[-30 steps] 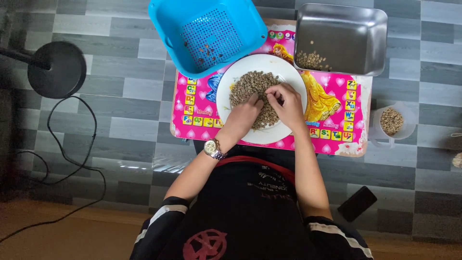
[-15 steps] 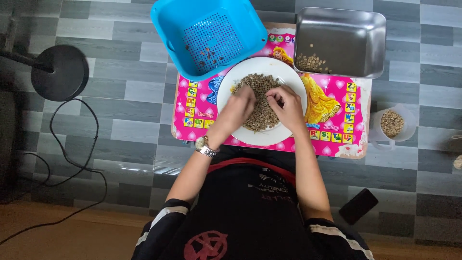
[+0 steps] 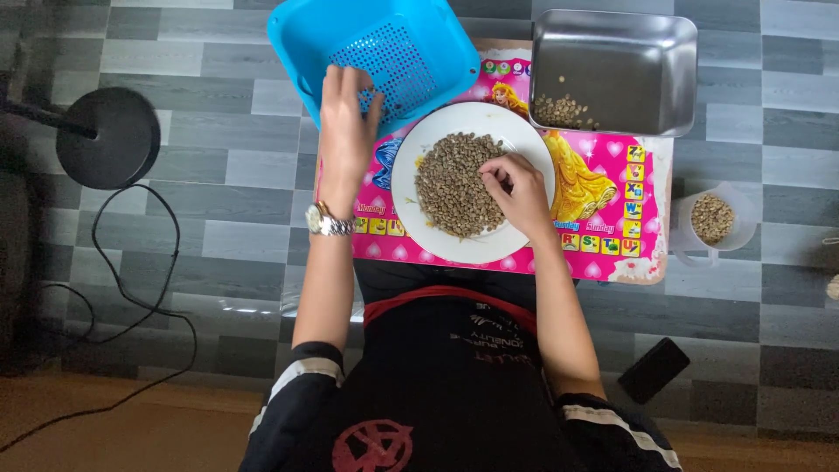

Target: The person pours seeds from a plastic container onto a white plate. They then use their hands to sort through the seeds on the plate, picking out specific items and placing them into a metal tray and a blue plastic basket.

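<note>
A white plate (image 3: 411, 157) heaped with small brown-green beans (image 3: 450, 183) rests on a pink picture table (image 3: 603, 201). My right hand (image 3: 516, 188) lies on the right side of the heap, fingers pinched among the beans. My left hand (image 3: 345, 122), a watch on its wrist, reaches up over the rim of a blue perforated basket (image 3: 393, 52), fingers apart; whether anything small is in it I cannot see. A steel tray (image 3: 612, 70) holding a few beans stands at the back right.
A clear cup (image 3: 712, 223) with beans sits on the grey floor right of the table. A dark phone (image 3: 654, 370) lies near my right knee. A black round stand base (image 3: 109, 135) and a loose cable (image 3: 140, 288) are on the left.
My left hand has left the plate and moved up and left to the blue basket. My right hand stays on the beans.
</note>
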